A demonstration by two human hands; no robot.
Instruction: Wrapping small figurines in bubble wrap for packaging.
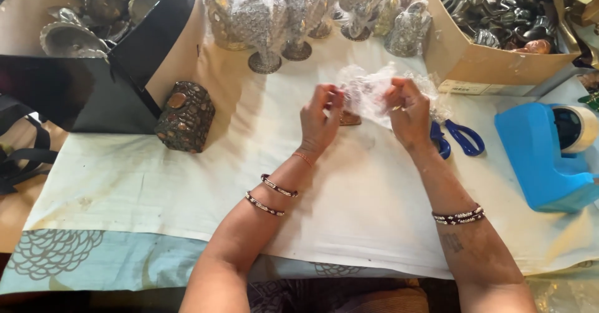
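Fingertips of both hands pinch a piece of clear bubble wrap (369,91) held just above the white cloth (187,182) that covers the table. The left hand (319,121) closes its thumb and fingers on the wrap's left edge; the right hand (409,110) grips the right side, fingers curled over it. Inside or just under the wrap sits a small brown object (349,119), too hidden to make out. Bangles ring both wrists. Just beside the right hand lie blue-handled scissors (460,137), and farther right stands a blue tape dispenser (541,154). Left of the hands, apart from them, rests a dark jewelled box (185,116). Beyond the hands a row of wrapped silver ornaments (268,19) stands on the cloth. A cardboard box (474,60) of dark metal pieces sits at the far right, and a black bag (93,94) with silver dishes at the far left.
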